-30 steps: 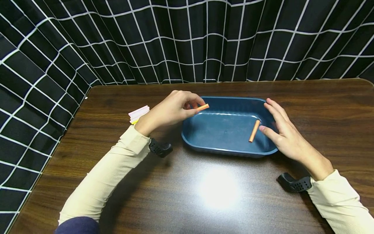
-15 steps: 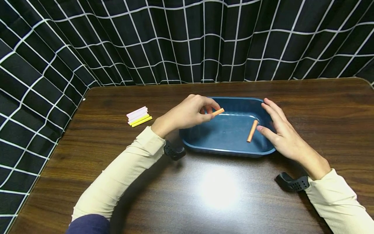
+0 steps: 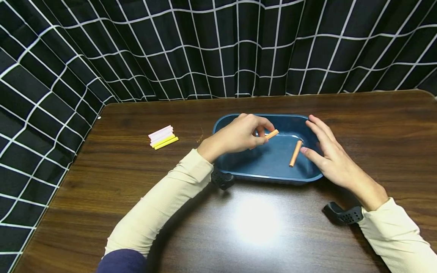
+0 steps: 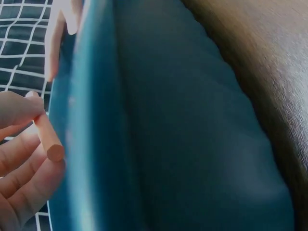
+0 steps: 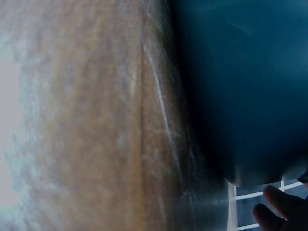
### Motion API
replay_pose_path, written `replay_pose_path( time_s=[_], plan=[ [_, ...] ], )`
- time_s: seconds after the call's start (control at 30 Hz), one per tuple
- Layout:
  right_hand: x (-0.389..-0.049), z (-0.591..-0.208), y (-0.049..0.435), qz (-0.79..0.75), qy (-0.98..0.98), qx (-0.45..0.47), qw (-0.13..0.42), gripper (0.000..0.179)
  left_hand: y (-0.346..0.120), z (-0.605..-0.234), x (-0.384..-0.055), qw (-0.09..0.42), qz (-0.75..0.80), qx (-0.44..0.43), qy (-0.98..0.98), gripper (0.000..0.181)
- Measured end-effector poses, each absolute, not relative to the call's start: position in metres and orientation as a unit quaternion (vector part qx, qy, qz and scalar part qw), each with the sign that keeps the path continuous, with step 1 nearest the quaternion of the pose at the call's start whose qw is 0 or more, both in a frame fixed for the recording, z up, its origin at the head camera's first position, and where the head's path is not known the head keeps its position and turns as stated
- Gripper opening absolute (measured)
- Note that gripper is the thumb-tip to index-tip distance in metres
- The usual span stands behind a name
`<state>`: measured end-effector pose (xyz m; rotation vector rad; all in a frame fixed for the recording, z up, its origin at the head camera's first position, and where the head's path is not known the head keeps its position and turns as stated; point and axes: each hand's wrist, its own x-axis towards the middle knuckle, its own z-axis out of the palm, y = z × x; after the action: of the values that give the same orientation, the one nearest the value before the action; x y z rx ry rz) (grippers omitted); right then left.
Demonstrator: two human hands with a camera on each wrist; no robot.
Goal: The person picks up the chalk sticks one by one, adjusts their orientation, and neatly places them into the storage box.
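Observation:
Between thumb and fingers my left hand [image 3: 237, 134] pinches an orange chalk stick [image 3: 272, 134], held over the middle of the blue plastic basin [image 3: 259, 165]. The left wrist view shows the round end of this orange chalk [image 4: 55, 153] poking out between the fingertips. Inside the basin, toward its right end, lies another orange chalk stick [image 3: 295, 153]. My right hand [image 3: 336, 163] is at the basin's right rim, fingers extended along the outside and thumb over the inside, near the lying chalk. In the right wrist view only dark fingertips [image 5: 281, 207] show beside the basin wall.
Left of the basin, pink chalk sticks [image 3: 161, 134] and yellow chalk sticks [image 3: 165, 143] lie side by side on the brown wooden table [image 3: 102, 170]. Faint thin marks show on the wood beside the left wrist. A black curtain with white grid lines [image 3: 205, 49] hangs behind the table.
My left hand has moved right, carrying the orange chalk from the basin's left rim to above its middle. The yellow chalk sticks have come into full view. The right hand stays put.

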<state>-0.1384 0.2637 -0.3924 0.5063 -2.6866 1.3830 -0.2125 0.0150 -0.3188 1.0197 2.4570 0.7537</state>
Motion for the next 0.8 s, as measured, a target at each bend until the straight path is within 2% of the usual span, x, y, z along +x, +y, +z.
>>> replay_pose_path(
  time_s=[0.13, 0.47, 0.8],
  plan=[
    [-0.138, -0.391, 0.266, 0.451, -0.877, 0.164, 0.036, 0.07, 0.025, -0.322, -0.212, 0.2, 0.279, 0.36, 0.868, 0.033],
    [-0.137, -0.39, 0.267, 0.451, -0.878, 0.159, 0.032, 0.07, 0.045, -0.332, -0.208, 0.181, 0.292, 0.341, 0.875, 0.034],
    [-0.138, -0.391, 0.265, 0.451, -0.878, 0.162, 0.025, 0.068, 0.057, -0.343, -0.206, 0.189, 0.31, 0.317, 0.876, 0.031]
  ],
)
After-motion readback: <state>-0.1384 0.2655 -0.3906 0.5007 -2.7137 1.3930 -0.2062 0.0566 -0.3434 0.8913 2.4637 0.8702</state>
